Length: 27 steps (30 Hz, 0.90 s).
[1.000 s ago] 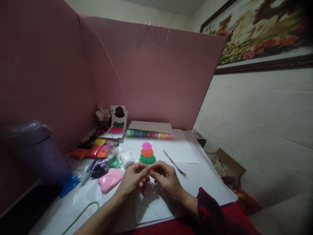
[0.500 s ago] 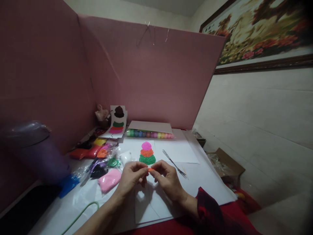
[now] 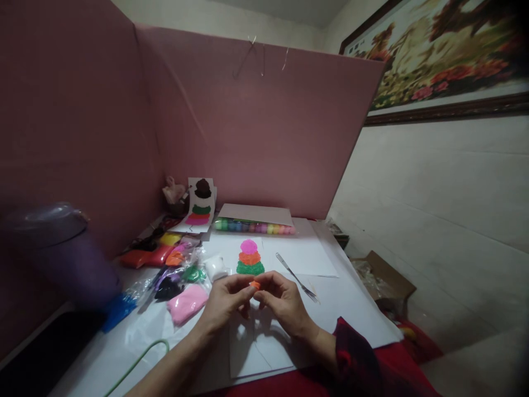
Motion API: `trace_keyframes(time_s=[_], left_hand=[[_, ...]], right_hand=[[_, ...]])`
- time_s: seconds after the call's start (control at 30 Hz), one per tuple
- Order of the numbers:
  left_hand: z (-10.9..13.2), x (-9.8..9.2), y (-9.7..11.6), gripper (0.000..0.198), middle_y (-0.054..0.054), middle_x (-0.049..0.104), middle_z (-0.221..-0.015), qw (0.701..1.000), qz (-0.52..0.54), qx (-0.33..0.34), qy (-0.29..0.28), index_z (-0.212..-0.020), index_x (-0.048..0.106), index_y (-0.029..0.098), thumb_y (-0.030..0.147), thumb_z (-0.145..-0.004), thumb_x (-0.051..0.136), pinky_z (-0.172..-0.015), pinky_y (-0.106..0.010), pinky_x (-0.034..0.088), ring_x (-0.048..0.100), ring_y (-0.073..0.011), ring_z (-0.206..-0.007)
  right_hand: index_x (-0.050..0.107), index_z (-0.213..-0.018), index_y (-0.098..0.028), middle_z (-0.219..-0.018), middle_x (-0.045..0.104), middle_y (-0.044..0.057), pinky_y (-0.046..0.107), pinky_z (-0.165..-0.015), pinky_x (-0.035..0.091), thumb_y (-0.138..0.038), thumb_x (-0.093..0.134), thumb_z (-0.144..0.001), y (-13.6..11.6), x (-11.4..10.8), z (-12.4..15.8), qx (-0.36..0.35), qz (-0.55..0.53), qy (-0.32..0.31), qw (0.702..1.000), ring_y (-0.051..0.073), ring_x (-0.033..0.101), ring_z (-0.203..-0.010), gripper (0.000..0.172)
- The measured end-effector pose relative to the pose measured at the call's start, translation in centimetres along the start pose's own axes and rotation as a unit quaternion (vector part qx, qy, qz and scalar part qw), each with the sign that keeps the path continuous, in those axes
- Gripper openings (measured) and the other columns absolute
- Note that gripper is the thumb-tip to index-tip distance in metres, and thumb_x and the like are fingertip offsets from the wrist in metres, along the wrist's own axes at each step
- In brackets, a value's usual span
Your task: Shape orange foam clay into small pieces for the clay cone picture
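My left hand [image 3: 225, 302] and my right hand [image 3: 283, 300] meet over the white paper [image 3: 306, 256], fingertips pinched together on a small orange clay piece [image 3: 255, 284]. Just beyond them lies a clay picture [image 3: 249, 257] of stacked pink, orange and green blobs. A metal fork [image 3: 296, 277] rests on the paper to the right of my right hand. A red sleeve covers my right forearm.
Bags of coloured clay [image 3: 173, 273] lie at left, with a pink lump [image 3: 187, 303] nearest. A row of clay pots [image 3: 252, 226] and a sample card [image 3: 200, 204] stand at the back. A purple container [image 3: 61, 253] is at far left. Pink partition boards [image 3: 264, 127] enclose the desk.
Both hands stay together and keep working the orange piece, which now shows a bit more between the fingertips. Nothing else has moved.
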<state>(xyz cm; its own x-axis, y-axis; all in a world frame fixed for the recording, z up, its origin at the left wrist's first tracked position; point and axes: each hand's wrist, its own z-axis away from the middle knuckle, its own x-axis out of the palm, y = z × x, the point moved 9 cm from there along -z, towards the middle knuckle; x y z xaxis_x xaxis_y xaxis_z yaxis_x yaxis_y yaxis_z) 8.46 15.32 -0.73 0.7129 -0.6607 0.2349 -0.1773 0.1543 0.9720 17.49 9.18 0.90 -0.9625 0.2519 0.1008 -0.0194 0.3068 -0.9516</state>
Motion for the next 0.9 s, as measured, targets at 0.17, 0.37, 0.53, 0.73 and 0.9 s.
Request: trace_keyframes(time_s=[0.17,0.37,0.53,0.73,0.9], left_hand=[[0.3,0.2,0.7,0.03,-0.004,0.065,-0.057,1.0,-0.013,0.007,-0.004,-0.077,0.069,0.01,0.035,-0.062,0.075,-0.04,-0.022,0.044,0.053,-0.0101,-0.04],[0.1,-0.4,0.1,0.033,0.001,0.06,-0.05,1.0,0.016,-0.004,0.022,-0.076,0.067,0.012,0.037,-0.057,0.078,-0.038,-0.022,0.045,0.052,-0.0103,-0.039],[0.1,-0.2,-0.2,0.032,0.001,0.059,-0.052,0.999,0.026,-0.024,0.01,-0.074,0.066,0.012,0.04,-0.062,0.074,-0.039,-0.023,0.047,0.053,-0.0103,-0.041],[0.2,0.0,-0.5,0.029,0.0,0.061,-0.055,0.999,0.028,-0.034,-0.007,-0.075,0.064,0.012,0.036,-0.062,0.076,-0.043,-0.024,0.049,0.055,-0.0111,-0.043],[0.2,0.1,-0.6,0.03,0.001,0.057,-0.047,0.999,0.003,-0.034,-0.016,-0.068,0.063,0.011,0.04,-0.066,0.072,-0.039,-0.021,0.044,0.052,-0.0098,-0.039]], right_hand=[[0.065,-0.087,-0.018,-0.077,0.063,0.001,0.023,-0.053,0.048,-0.023,0.067,-0.074,-0.5,-0.3,0.2,-0.013,0.072,0.021,0.997,0.014,0.058,-0.063,0.014],[0.062,-0.087,-0.018,-0.073,0.063,0.001,0.023,-0.053,0.048,-0.022,0.064,-0.078,-1.0,0.1,0.3,-0.031,0.079,0.0,0.996,0.015,0.059,-0.065,0.01],[0.061,-0.086,-0.017,-0.076,0.064,0.002,0.025,-0.054,0.049,-0.021,0.06,-0.08,-1.5,0.2,0.4,-0.049,0.111,0.0,0.993,0.016,0.062,-0.068,0.007],[0.062,-0.089,-0.019,-0.074,0.063,0.002,0.028,-0.061,0.049,-0.017,0.061,-0.078,-2.1,0.3,0.5,-0.089,0.183,-0.009,0.979,0.016,0.059,-0.066,0.011],[0.066,-0.084,-0.018,-0.074,0.062,0.003,0.029,-0.063,0.049,-0.019,0.061,-0.079,-2.8,0.3,0.7,-0.127,0.216,-0.003,0.968,0.016,0.058,-0.066,0.007]])
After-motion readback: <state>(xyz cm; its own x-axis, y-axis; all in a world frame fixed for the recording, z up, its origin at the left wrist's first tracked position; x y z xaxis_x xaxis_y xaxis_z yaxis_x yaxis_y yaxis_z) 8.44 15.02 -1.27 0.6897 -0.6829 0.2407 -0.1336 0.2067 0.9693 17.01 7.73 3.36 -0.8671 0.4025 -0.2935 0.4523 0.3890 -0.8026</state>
